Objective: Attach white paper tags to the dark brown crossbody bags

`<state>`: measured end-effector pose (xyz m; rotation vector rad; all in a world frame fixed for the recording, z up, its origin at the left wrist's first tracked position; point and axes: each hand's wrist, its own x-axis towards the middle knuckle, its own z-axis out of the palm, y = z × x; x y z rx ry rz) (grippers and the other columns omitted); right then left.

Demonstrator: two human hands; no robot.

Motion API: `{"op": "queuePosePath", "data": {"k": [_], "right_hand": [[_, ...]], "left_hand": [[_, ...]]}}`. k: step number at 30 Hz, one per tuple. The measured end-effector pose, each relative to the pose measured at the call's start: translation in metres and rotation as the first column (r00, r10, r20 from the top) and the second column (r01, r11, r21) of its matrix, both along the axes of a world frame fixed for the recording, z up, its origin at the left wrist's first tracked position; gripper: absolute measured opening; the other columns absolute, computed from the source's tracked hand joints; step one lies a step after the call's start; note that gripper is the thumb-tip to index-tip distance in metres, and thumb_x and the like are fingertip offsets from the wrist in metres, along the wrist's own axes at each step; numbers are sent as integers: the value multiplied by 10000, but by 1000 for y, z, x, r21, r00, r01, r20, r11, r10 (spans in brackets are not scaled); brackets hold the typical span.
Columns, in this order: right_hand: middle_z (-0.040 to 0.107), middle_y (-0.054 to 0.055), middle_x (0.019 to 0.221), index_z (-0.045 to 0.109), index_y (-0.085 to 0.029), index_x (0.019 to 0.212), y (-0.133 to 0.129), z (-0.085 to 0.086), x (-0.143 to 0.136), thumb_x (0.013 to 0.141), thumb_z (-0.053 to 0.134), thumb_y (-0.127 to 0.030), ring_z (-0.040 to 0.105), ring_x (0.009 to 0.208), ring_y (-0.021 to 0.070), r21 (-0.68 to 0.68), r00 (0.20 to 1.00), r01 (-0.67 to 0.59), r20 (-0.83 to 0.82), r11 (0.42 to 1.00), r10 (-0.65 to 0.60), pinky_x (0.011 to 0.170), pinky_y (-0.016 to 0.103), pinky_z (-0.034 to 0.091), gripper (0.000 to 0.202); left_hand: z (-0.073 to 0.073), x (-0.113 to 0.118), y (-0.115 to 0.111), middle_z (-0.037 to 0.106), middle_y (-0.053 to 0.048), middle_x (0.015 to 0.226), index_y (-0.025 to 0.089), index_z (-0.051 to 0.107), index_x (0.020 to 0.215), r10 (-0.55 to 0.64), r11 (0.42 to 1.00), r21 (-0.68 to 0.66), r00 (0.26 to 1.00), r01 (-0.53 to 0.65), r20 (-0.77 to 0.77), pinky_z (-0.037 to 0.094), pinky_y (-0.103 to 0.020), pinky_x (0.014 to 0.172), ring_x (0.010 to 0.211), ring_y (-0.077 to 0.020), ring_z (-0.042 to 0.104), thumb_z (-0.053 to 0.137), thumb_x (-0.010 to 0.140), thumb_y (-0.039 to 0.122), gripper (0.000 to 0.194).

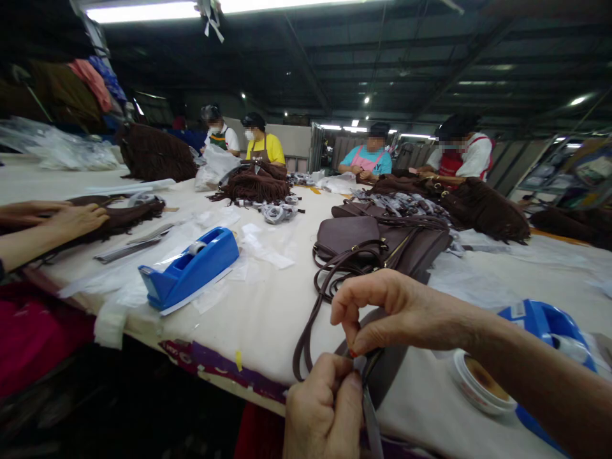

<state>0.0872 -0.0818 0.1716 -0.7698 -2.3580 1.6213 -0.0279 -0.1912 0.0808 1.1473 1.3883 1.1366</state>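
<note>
Low in front of me, my left hand [325, 408] is closed, thumb and forefinger pinched on a thin pale grey strip [371, 424] that hangs down from them. Just above it, my right hand [396, 312] pinches with thumb and forefinger at the same spot. A tiny red bit shows at its fingertips; what it holds is too small to name. Directly behind my hands lie dark brown leather bags [347, 237], stacked on the table with long straps. One looped strap [310, 328] hangs toward the table's front edge beside my left hand.
Blue tape dispensers stand left [194, 271] and right [545, 319], with a round pale tub [482, 382] by my right forearm. A co-worker's hands [79, 217] rest on dark fringed material at left. Fringed brown bags [258, 183] and several people are across the table [258, 319].
</note>
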Motion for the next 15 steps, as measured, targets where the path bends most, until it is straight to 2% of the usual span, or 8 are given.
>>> {"op": "queuePosePath", "data": {"k": [3,6,8,9,12,13,15], "right_hand": [[621,-29,651,612,-132,815,-13,1,7,690,659,-80,575,641,96,221,998,56,-52,974,-45,642,212,459,144],[650,-10,673,595,-144,825,-24,-5,17,739,613,-82,598,630,108,306,989,127,-114,943,-97,616,216,468,107],[647,-2,682,589,-158,814,-31,-14,24,755,603,-94,598,624,114,404,976,194,-169,894,-135,582,216,462,89],[640,-3,674,587,-168,802,-34,-18,26,757,603,-97,589,626,116,481,969,224,-202,848,-141,575,218,455,85],[624,-13,637,576,-189,783,-44,-33,32,764,585,-74,546,619,116,704,954,276,-282,655,-98,573,229,425,117],[618,-17,622,574,-193,786,-47,-38,33,766,573,-62,531,607,115,747,949,292,-303,597,-84,573,234,415,133],[608,-23,601,576,-196,793,-53,-47,33,770,550,-50,511,578,111,790,936,332,-343,516,-77,572,244,398,150]], "left_hand": [[6,-2,4,379,49,502,154,552,719,0,999,-42,998,3,67,265,-214,451,472,-94,355,451,790,312,200],[8,-2,7,406,50,484,153,534,684,13,996,-92,986,3,169,263,-204,446,459,-84,353,484,769,321,194],[8,-2,8,418,52,459,151,530,662,39,993,-121,968,-9,247,238,-198,435,439,-73,337,513,746,307,178],[9,-2,8,423,52,446,149,529,653,49,991,-131,956,-11,289,220,-196,429,428,-68,329,528,731,293,164],[14,-3,9,431,52,416,143,527,630,81,985,-171,922,-16,379,169,-189,402,384,-49,294,550,691,236,113],[16,-4,9,432,50,408,142,522,615,89,982,-186,916,-16,391,151,-188,390,367,-41,280,549,679,214,100],[22,-5,10,439,44,399,138,514,582,91,977,-212,910,-4,405,122,-186,369,338,-28,258,543,654,171,85]]}}
